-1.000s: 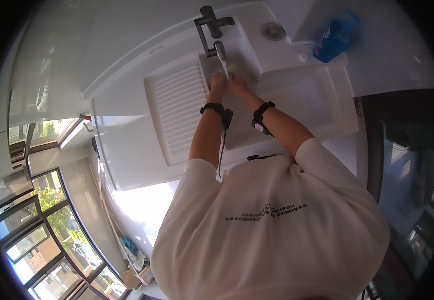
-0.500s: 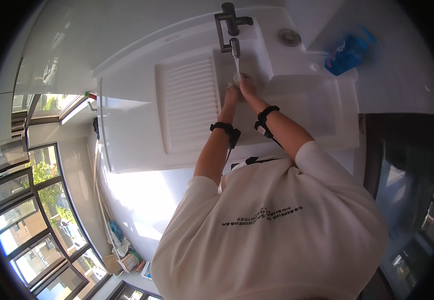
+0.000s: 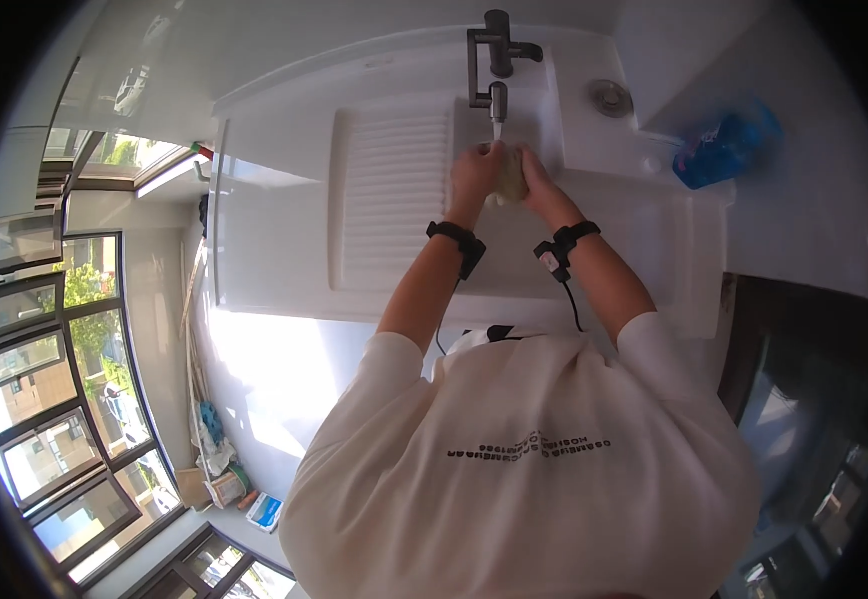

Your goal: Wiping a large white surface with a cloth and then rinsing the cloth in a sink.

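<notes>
Both my hands are over the white sink basin point(image 3: 594, 240), below the dark grey faucet point(image 3: 498, 92). A thin stream of water point(image 3: 497, 130) runs from the spout onto them. Between the hands is a limp, pale yellowish cloth point(image 3: 510, 180), partly hidden by the fingers. My left hand point(image 3: 472, 172) is closed on its left side, and my right hand point(image 3: 537, 177) grips its right edge. Black bands with cables circle both wrists.
A ribbed washboard point(image 3: 394, 190) is moulded into the sink top on the left. On the right ledge are a round metal drain cap point(image 3: 610, 98) and a blue bottle point(image 3: 711, 155). Windows point(image 3: 44, 399) line the far left, and a dark glossy surface point(image 3: 804, 389) lies at right.
My hands have moved apart and slightly nearer to me. The cloth, bunched between them before, now shows as a wider piece hanging between them under the stream. The view has shifted a little.
</notes>
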`<action>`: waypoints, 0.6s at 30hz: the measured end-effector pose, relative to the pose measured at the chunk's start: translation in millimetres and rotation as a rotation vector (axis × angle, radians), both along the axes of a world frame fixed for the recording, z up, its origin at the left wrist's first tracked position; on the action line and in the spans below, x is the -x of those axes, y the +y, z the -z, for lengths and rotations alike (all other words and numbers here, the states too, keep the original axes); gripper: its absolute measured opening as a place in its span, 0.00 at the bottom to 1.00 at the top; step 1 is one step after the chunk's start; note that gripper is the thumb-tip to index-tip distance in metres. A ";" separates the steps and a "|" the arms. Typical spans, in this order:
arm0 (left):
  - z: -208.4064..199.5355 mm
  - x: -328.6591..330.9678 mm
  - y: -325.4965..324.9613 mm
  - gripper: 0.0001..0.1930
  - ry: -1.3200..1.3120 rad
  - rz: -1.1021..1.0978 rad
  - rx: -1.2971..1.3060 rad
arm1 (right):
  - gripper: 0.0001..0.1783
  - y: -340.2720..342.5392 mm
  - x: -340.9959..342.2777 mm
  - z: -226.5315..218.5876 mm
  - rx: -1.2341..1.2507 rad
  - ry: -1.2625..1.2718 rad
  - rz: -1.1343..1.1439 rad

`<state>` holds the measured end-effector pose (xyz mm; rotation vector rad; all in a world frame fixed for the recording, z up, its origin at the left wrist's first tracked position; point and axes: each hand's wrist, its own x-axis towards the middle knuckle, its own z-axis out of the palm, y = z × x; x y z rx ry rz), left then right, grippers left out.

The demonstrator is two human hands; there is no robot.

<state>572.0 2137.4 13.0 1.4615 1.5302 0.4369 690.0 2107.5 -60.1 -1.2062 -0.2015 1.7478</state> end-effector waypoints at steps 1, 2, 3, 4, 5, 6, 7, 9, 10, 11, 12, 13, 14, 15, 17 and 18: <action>4.8 -12.6 6.7 0.26 0.112 -0.047 -0.122 | 0.25 7.7 1.3 -15.4 -0.067 0.197 0.078; 14.0 -21.9 13.1 0.27 0.227 -0.085 -0.233 | 0.25 9.2 6.5 -22.5 -0.076 0.198 0.066; 22.9 -23.2 22.7 0.27 0.228 -0.097 -0.242 | 0.24 10.4 14.9 -28.9 -0.045 0.249 0.179; 36.0 -26.9 25.1 0.27 0.230 -0.110 -0.270 | 0.24 6.2 16.4 -30.1 -0.001 0.296 0.303; 40.5 -34.3 32.4 0.28 0.232 -0.115 -0.306 | 0.24 8.5 11.5 -24.6 -0.006 0.294 0.309; 44.2 -40.7 44.3 0.28 0.230 -0.108 -0.309 | 0.24 10.1 8.9 -18.3 -0.039 0.254 0.280; 49.9 -41.3 44.8 0.28 0.223 -0.068 -0.305 | 0.24 -0.7 10.3 -12.2 -0.050 0.220 0.257; 65.0 -42.9 33.0 0.28 0.225 -0.010 -0.282 | 0.23 -10.3 -2.0 -2.9 -0.054 0.086 0.155; 66.3 -49.4 37.9 0.29 0.171 0.008 -0.144 | 0.23 -4.8 -10.1 -4.0 -0.095 -0.057 0.038; 64.5 -55.6 41.0 0.30 0.118 0.028 -0.006 | 0.23 -4.8 -12.0 -3.4 -0.096 -0.052 0.056; 86.9 -54.4 44.8 0.30 0.122 0.048 -0.009 | 0.22 -5.9 -12.0 -2.7 -0.059 -0.097 0.109; 120.7 -21.8 54.2 0.31 -0.042 0.154 -0.021 | 0.20 -2.3 8.1 -16.2 -0.047 -0.125 0.120; 135.7 -4.1 64.3 0.31 -0.213 0.297 -0.026 | 0.20 0.8 20.8 -19.7 -0.064 -0.113 0.131; 129.9 -17.8 65.3 0.31 -0.219 0.361 -0.016 | 0.18 0.5 15.6 -4.9 -0.034 -0.109 0.226; 106.8 -42.8 45.1 0.32 -0.504 0.106 0.519 | 0.17 -4.7 -9.2 17.9 0.029 -0.117 0.400; 84.6 -33.5 27.9 0.24 -0.477 0.348 0.190 | 0.16 -13.4 -15.4 10.7 -0.007 -0.035 0.436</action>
